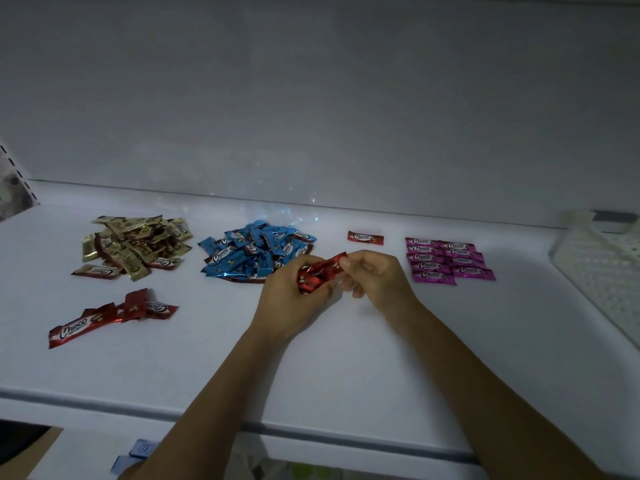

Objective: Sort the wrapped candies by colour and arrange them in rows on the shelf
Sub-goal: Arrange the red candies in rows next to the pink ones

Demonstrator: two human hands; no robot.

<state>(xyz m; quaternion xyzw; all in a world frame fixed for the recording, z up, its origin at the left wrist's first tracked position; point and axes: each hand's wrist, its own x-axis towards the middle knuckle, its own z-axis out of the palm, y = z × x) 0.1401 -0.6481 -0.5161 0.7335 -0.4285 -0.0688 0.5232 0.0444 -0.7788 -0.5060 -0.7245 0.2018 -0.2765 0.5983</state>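
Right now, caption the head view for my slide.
Left hand grips red candies, right hand pinches one, beside pink rows, blue pile and gold pile.

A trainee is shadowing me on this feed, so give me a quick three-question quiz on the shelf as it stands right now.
1. Which colour already lies in neat rows? A gold, B blue, C pink.
2. True or false: both hands are empty.
3. How many candies lie alone between the blue pile and the pink rows?

Key:
1. C.
2. False. The left hand grips a bunch of red candies, and the right hand pinches the end of one of them.
3. One, the single red candy.
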